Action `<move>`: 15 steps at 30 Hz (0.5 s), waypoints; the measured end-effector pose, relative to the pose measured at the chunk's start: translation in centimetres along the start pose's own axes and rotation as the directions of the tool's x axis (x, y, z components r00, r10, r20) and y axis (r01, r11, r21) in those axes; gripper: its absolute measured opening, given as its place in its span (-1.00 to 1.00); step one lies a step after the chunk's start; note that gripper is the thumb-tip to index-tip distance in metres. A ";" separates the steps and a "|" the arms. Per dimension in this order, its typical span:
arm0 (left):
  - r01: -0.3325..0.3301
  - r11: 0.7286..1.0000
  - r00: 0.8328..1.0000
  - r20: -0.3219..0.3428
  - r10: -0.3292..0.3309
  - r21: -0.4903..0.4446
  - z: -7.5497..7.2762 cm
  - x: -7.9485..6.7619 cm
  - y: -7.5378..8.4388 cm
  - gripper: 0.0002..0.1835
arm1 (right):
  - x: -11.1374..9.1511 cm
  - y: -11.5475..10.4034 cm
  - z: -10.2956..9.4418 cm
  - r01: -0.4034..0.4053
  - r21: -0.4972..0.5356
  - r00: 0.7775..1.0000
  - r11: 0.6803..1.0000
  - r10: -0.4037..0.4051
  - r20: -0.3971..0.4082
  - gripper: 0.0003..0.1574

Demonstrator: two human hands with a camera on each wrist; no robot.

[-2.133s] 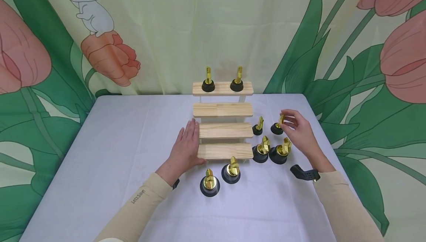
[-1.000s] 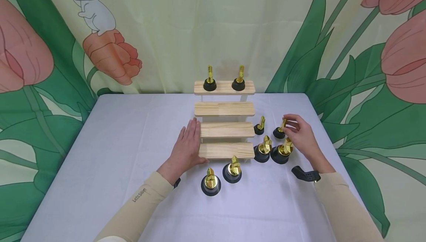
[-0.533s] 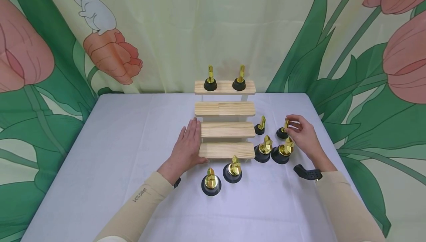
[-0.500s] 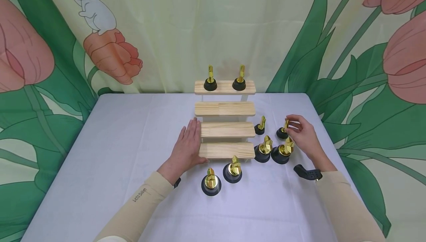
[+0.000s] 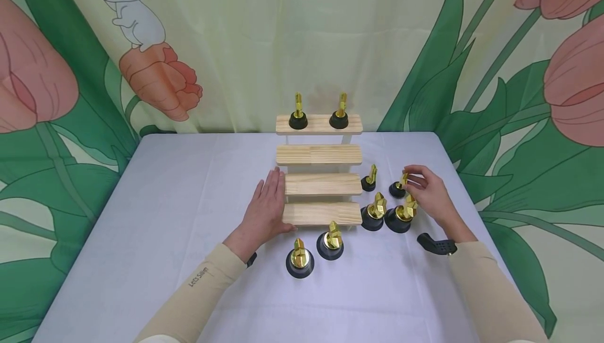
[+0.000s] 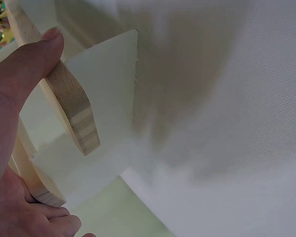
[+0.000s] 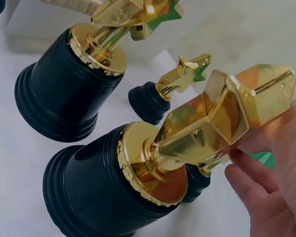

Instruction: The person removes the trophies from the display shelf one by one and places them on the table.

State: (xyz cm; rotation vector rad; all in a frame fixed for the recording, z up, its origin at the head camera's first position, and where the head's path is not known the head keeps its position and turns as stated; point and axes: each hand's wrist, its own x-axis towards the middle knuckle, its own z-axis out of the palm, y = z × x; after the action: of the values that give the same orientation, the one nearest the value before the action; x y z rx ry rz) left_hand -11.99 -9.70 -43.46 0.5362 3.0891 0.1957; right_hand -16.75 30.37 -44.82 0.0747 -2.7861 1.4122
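Observation:
My right hand [image 5: 428, 192] pinches the gold star top of a small star trophy [image 5: 397, 190] with a black base, right of the rack. In the right wrist view a bigger star trophy [image 7: 98, 182] partly hides that small trophy [image 7: 196, 183] and the fingertips. My left hand [image 5: 262, 207] lies with straight fingers along the left ends of the lower planks of a stepped wooden display rack [image 5: 318, 154]. The left wrist view has its thumb on one plank end [image 6: 74, 106]. Two small star trophies [image 5: 298, 119] stand upright on the rack's top step.
Another small trophy [image 5: 369, 182] stands beside the rack's right side. Two larger trophies [image 5: 373, 217] [image 5: 399, 219] are nearer me, close to my right hand. Two more large trophies [image 5: 299, 263] [image 5: 330, 245] stand before the rack. A white cloth [image 5: 189, 191] covers the table; a printed curtain [image 5: 236, 44] hangs behind.
My right hand and the small trophy shift slightly toward me and rightward, then a little back to the left. My left hand stays against the rack; the other trophies keep their places.

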 end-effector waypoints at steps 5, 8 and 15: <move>-0.001 1.000 1.000 0.005 0.001 0.003 -0.1 0.0 0.0 0.52 | -0.1 0.3 0.0 -0.021 0.021 1.000 1.000 0.020 0.009 -0.40; 0.002 1.000 1.000 0.010 -0.002 0.007 -0.1 0.0 0.1 0.52 | 0.3 1.7 0.1 0.000 0.032 1.000 1.000 0.000 0.003 -0.42; 0.005 1.000 1.000 0.014 -0.005 0.002 -0.1 0.0 0.0 0.52 | 0.8 3.0 0.0 0.045 -0.040 0.999 0.998 -0.046 -0.022 -0.44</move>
State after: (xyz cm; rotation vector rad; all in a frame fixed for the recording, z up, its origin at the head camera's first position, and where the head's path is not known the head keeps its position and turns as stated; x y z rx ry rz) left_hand -12.03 -9.69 -43.37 0.5270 3.0770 0.1883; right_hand -17.70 32.08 -47.18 0.1195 -2.7743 1.3392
